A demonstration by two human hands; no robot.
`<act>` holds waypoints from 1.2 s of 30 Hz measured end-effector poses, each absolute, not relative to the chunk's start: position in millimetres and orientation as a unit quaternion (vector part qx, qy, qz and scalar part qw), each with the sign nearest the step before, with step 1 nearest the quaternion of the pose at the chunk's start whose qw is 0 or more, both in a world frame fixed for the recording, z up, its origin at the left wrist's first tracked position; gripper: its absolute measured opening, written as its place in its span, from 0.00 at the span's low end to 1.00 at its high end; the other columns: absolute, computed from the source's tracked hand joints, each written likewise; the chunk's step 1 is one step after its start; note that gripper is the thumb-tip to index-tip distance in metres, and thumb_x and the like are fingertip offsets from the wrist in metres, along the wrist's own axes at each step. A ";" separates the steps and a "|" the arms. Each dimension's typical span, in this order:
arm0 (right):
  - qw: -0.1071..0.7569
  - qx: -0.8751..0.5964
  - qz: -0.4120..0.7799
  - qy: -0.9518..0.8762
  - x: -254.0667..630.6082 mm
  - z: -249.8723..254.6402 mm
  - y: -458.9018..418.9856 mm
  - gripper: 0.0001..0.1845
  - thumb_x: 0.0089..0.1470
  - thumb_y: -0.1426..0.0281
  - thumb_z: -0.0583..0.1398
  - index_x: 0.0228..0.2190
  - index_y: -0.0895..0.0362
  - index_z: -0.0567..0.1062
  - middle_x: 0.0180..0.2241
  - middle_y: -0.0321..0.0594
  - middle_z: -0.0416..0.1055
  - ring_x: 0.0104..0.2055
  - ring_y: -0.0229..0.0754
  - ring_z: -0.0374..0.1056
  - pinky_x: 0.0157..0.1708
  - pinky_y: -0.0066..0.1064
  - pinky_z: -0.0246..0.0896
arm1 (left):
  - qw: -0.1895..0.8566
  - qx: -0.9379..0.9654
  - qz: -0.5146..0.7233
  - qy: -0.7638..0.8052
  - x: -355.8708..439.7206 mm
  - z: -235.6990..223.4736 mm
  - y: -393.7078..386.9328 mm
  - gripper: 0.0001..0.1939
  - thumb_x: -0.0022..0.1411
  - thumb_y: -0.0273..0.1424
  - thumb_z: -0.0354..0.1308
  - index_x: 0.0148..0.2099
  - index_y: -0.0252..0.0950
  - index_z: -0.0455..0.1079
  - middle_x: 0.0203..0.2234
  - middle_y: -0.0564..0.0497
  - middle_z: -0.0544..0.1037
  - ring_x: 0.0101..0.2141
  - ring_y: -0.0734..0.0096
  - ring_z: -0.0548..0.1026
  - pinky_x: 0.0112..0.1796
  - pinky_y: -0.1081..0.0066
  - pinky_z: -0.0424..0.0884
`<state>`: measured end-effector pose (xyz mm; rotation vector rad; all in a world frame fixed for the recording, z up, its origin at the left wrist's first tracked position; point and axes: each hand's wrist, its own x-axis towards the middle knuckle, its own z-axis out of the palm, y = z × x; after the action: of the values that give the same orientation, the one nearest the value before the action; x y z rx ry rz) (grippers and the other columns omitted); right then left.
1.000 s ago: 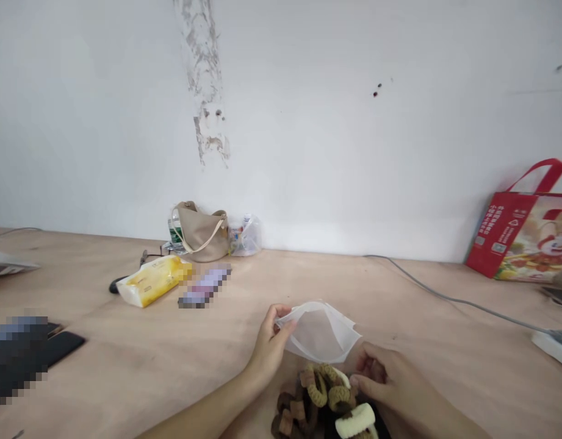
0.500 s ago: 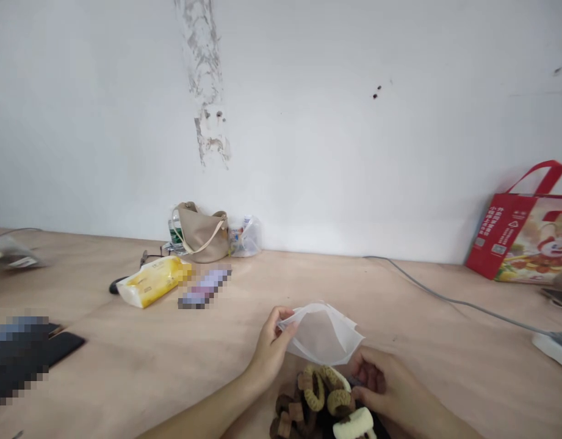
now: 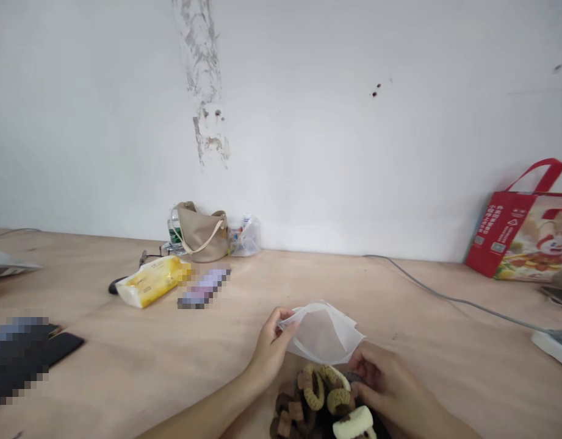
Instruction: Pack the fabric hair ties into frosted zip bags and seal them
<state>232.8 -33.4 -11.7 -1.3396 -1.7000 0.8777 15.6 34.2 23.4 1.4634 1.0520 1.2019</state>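
My left hand (image 3: pixel 274 344) pinches the left edge of a translucent frosted plastic bag (image 3: pixel 320 334), whose mouth gapes toward me. Below the bag lies a pile of fuzzy hair ties in brown, tan and cream, with a tan hair tie (image 3: pixel 314 388) on top and a cream hair tie (image 3: pixel 354 424) nearer me. At the pile's right side my right hand (image 3: pixel 376 378) has its fingers curled in, closed on a dark grey hair tie (image 3: pixel 353 377) that shows only in part. The lower part of the pile is cut off by the frame.
A yellow tissue pack (image 3: pixel 155 280), a blurred-out phone (image 3: pixel 205 288) and a beige handbag (image 3: pixel 202 231) stand toward the back left. Dark flat devices (image 3: pixel 33 360) lie at left. A red shopping bag (image 3: pixel 509 235), a grey cable (image 3: pixel 427 292) and a white power strip (image 3: pixel 553 350) are at right.
My right thumb and fingers have closed slightly around the dark grey hair tie, which shows more now. The plastic bag at the far left edge has shifted. My left hand has stayed put.
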 end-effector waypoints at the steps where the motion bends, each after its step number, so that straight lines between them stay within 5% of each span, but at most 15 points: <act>1: 0.388 -0.532 0.343 -0.670 233.0 -11.1 -33.7 0.06 0.42 0.74 0.57 0.27 0.53 0.70 0.24 0.31 0.69 0.27 0.38 0.63 0.27 0.26 0.55 | 0.469 0.597 0.490 0.428 15.7 22.9 34.3 0.13 0.52 0.41 0.60 0.33 0.36 0.68 0.27 0.54 0.72 0.28 0.69 0.67 0.31 0.73 0.63; 19: 0.396 -0.549 0.317 -0.664 230.0 -5.7 -32.8 0.02 0.44 0.73 0.58 0.24 0.54 0.71 0.18 0.28 0.64 0.22 0.35 0.59 0.23 0.25 0.53 | 0.469 0.612 0.474 0.425 15.4 22.9 33.4 0.12 0.53 0.40 0.59 0.33 0.36 0.68 0.27 0.54 0.71 0.28 0.69 0.66 0.31 0.73 0.61; 30: 0.552 -0.457 0.013 -0.697 226.0 24.3 -45.1 0.09 0.54 0.71 0.58 0.23 0.53 0.67 0.22 0.35 0.64 0.21 0.35 0.59 0.21 0.26 0.56 | 0.459 0.632 0.467 0.413 16.3 25.6 27.1 0.11 0.56 0.39 0.57 0.34 0.36 0.68 0.28 0.53 0.71 0.28 0.69 0.66 0.31 0.73 0.62; 36: 0.554 -0.527 0.044 -0.643 219.3 19.0 -37.0 0.16 0.56 0.61 0.57 0.20 0.53 0.65 0.21 0.35 0.64 0.19 0.35 0.60 0.17 0.25 0.56 | 0.433 0.669 0.449 0.403 18.1 31.1 19.3 0.10 0.58 0.39 0.56 0.35 0.36 0.69 0.32 0.51 0.73 0.32 0.66 0.69 0.34 0.72 0.65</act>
<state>219.3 -37.0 19.0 -1.2459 -1.5200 0.1037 18.1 19.3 31.1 1.6676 1.0038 1.1193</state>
